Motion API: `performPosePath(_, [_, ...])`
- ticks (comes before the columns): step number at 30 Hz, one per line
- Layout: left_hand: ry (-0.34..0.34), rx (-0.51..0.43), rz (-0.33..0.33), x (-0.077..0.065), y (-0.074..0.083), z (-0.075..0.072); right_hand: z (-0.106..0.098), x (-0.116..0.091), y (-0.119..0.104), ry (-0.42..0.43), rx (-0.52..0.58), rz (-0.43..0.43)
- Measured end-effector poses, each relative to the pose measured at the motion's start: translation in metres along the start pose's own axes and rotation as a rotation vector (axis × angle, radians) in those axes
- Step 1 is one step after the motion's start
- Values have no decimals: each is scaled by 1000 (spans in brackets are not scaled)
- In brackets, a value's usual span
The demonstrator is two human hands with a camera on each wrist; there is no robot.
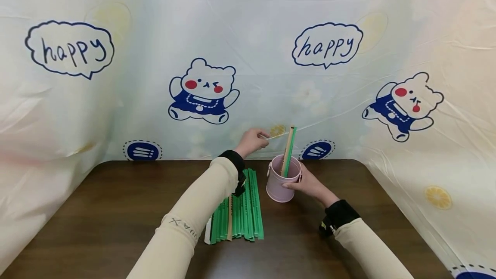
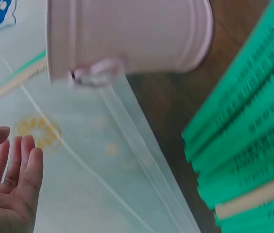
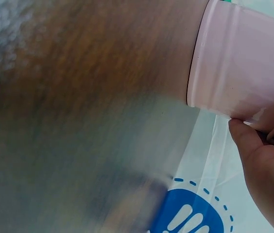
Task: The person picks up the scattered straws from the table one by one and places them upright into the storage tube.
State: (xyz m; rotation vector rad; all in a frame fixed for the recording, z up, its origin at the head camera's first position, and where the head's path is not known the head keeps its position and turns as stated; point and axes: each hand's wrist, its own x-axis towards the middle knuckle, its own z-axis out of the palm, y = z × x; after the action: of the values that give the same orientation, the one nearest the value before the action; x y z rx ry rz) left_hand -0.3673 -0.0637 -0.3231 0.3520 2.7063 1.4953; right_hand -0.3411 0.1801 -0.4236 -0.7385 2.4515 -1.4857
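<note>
A pink metal bucket (image 1: 280, 188) with small side handles stands at the table's back edge. My right hand (image 1: 310, 182) holds it from the right, its thumb lying across the front; the other fingers are hidden behind the wall. A tan and a green long slim packet (image 1: 288, 152) lean upright inside, rising above the rim. To the left of the bucket, my left hand (image 1: 252, 141) hovers in the air, thumb and fingers apart and holding nothing in the left wrist view. Below the left wrist lies a row of long green printed packets (image 1: 242, 214), with a tan one (image 1: 230, 218) among them.
The packets and bucket rest on a dark brown wooden table (image 1: 116, 218). A white-edged strip (image 1: 208, 230) lies at the row's left end. Right behind the table hangs a pale printed cloth (image 1: 267, 55), which also comes down along both sides.
</note>
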Motion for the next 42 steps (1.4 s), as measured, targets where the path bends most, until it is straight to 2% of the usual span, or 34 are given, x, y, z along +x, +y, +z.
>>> performPosePath(8, [12,27,-44,-10,-17,-33,0,-2,2,-10,-4,-31])
performPosePath(13, [-10,18,-76,-17,-26,-52,-2,-2,-1,-6,-7,-19])
performPosePath(20, [0,76,-96,-27,-44,-61,-1,-3,1,-18,-1,16])
performPosePath(25, [-5,85,-117,-33,-64,-67,0,-3,-1,-11,-4,21])
performPosePath(29, [-4,105,-158,-37,-82,-72,-1,-2,-3,2,8,44])
performPosePath(35, [-25,157,-273,-49,-105,-76,-2,-2,-3,-2,22,56])
performPosePath(42, [-23,228,-471,-66,-121,-69,-1,-2,-4,-3,23,64])
